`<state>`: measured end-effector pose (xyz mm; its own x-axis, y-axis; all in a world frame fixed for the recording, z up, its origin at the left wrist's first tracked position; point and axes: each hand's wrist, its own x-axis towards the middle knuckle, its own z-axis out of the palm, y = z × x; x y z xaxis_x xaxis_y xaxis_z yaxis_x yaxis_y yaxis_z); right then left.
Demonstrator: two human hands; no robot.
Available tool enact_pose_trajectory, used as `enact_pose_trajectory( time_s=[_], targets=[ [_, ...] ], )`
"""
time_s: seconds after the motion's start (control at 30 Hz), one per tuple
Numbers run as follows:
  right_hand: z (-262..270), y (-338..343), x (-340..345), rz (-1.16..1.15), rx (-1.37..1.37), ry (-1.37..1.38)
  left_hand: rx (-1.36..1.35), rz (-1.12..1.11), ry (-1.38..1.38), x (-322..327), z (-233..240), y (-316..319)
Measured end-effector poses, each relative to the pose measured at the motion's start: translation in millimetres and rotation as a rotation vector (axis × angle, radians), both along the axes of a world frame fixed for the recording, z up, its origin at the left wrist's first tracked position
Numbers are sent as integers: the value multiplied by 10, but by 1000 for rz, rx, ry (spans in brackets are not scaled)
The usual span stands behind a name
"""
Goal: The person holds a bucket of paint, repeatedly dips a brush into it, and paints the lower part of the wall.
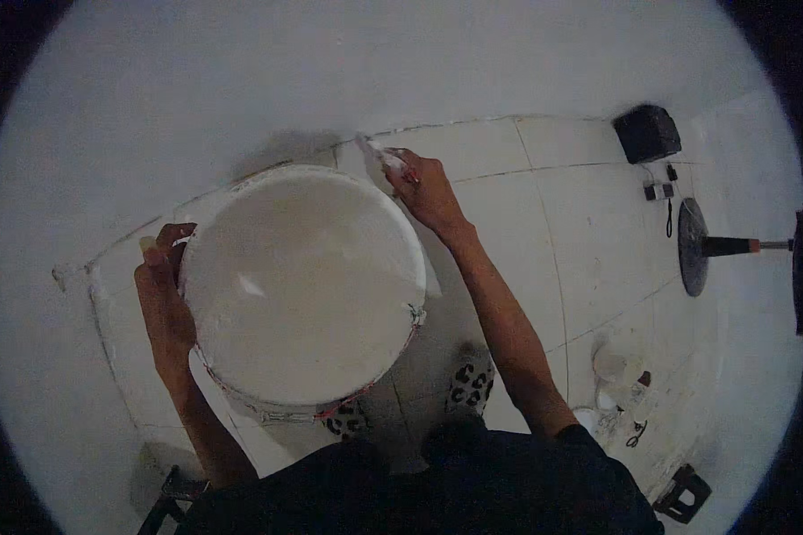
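Note:
A large round white object (308, 287), which looks like a drum, stands before me with its smooth top facing up. Red cord and metal fittings (288, 417) run along its near rim. At its left side, my left hand (164, 301) has bent fingers by the rim, and a small pale-yellow piece (148, 245) sticks out among them. Beyond the upper right rim, my right hand (431, 187) is closed around a slim whitish object (377, 152) with a red part. Its tip points toward the wall; what it is exactly is too blurred to tell.
A white wall (375, 60) meets the pale tiled floor (495, 147) just past the drum-like object. To the right are a black box (648, 134), small devices (658, 192), a stand with a round base (693, 247), scattered items (619, 381) and a dark stool (684, 495). A dark-framed object (174, 491) stands lower left.

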<state>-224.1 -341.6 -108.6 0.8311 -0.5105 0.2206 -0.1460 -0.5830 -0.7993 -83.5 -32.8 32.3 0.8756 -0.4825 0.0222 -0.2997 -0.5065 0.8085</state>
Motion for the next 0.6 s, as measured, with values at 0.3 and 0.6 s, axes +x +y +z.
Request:
enact_pose_trajectory(
  time_s=[0.3,0.6],
  targets=[
    [166,-249,-159,-298,117,78,-30,-27,2,16,-71,-1],
    [-107,-349,-243,-428,-13,-87,-28,36,-31,-45,-30,-100]
  ],
)
